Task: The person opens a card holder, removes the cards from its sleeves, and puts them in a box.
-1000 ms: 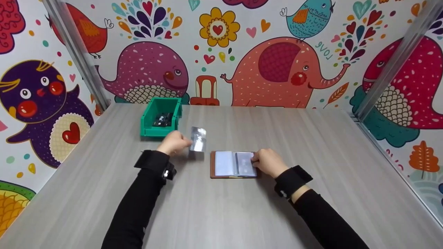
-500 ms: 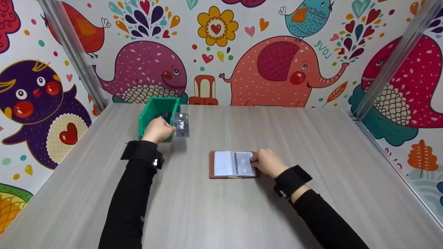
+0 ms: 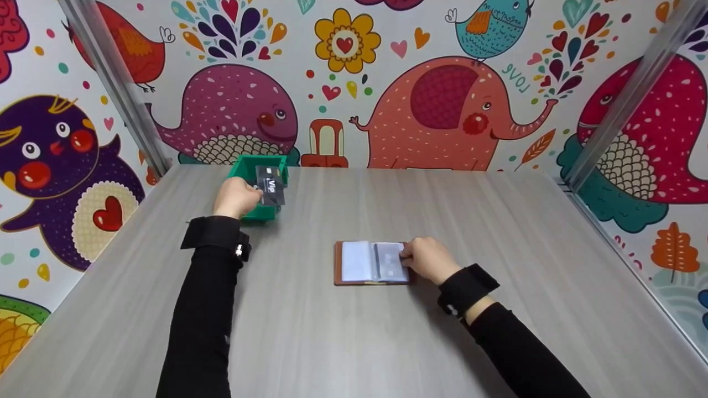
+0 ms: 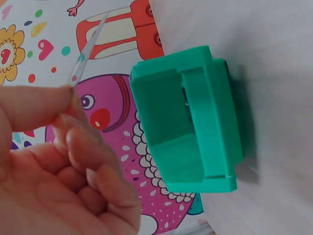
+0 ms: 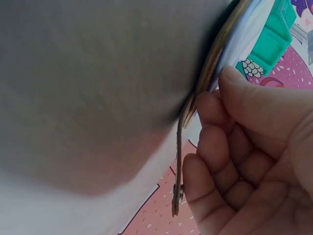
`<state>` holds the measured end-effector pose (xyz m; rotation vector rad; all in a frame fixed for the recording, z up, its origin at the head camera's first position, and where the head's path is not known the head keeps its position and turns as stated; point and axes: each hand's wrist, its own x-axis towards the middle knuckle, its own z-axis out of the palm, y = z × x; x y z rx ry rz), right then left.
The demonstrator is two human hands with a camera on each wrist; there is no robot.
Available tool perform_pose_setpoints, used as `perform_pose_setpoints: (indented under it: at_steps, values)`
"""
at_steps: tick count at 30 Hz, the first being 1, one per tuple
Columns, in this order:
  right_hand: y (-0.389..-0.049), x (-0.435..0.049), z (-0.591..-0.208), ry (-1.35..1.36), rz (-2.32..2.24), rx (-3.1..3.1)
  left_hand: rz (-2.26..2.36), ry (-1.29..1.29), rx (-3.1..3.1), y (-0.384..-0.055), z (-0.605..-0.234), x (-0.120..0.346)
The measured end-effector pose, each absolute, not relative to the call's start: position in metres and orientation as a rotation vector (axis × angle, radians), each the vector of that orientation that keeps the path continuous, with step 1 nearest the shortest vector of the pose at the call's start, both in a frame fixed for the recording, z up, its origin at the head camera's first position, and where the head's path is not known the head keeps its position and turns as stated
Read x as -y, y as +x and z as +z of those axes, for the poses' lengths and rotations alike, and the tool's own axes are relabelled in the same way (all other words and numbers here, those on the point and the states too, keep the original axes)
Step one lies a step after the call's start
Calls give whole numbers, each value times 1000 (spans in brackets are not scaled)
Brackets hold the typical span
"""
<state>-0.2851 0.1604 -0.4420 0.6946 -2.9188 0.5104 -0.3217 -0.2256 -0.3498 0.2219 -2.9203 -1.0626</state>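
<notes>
A card with "Vip" lettering on its dark face (image 3: 271,185) is pinched between the thumb and fingers of my left hand (image 3: 237,197). Hand and card are over the green bin (image 3: 259,213) in the head view. From the left wrist, the card (image 4: 90,46) shows nearly edge-on, above and apart from the bin (image 4: 195,122). A brown card holder (image 3: 338,264) lies spread on the table, its clear plastic sleeves (image 3: 357,261) showing. My right hand (image 3: 431,258) grips its right edge; in the right wrist view the thumb presses the sleeves and a strap (image 5: 178,161) hangs by the fingers.
The grey table (image 3: 343,342) runs back to a cartoon-printed wall (image 3: 343,99). Metal posts (image 3: 119,94) stand at its rear corners. What lies inside the bin is mostly hidden by the left hand and card.
My left hand has carried the card from beside the card holder leftward and away to the bin. The card's shiny side showed before; now its dark face does. The right hand stays put.
</notes>
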Motion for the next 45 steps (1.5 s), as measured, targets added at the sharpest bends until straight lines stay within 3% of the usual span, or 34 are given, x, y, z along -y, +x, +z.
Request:
perform_pose_setpoints:
  at_steps: [27, 45]
  values:
    - [-283, -159, -444, 721, 534, 2899, -914, 696, 2669, -328, -368, 228]
    - [-284, -161, -442, 689, 526, 2921, -952, 579, 2724, -331, -377, 226]
